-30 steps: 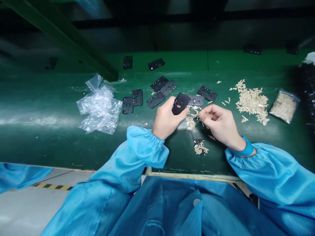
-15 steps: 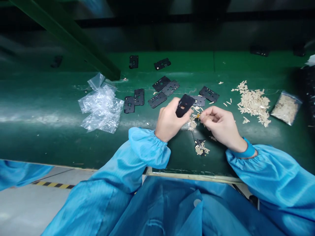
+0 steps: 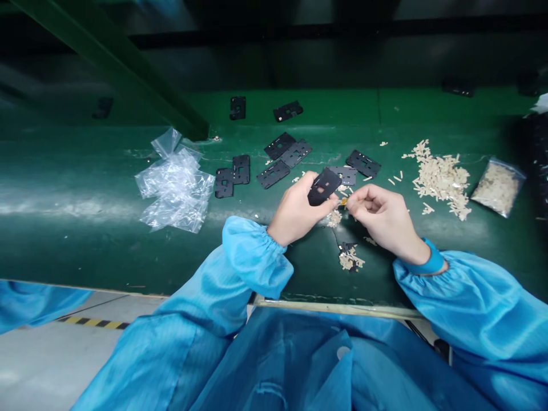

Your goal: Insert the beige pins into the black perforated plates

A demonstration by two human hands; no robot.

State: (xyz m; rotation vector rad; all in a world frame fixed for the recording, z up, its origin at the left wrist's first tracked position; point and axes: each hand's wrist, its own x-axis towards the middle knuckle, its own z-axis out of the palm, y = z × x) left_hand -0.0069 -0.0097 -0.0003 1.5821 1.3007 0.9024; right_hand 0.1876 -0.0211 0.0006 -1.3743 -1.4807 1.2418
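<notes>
Small-part handling: left hand grasping plate; right hand, at right, apparently pinching yellow bit; next likely needs precision

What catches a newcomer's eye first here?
The flat black rectangular plate with a cut-out, held mid-frame by the left hand, near the pinching right hand. Then the loose heap of small beige strips on the green bench, right of the hands, and the shiny pile of clear plastic bags at left.

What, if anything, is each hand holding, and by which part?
Left hand holds a black plate by its edges. Right hand apparently pinches a small orange piece, held part unclear.
</notes>
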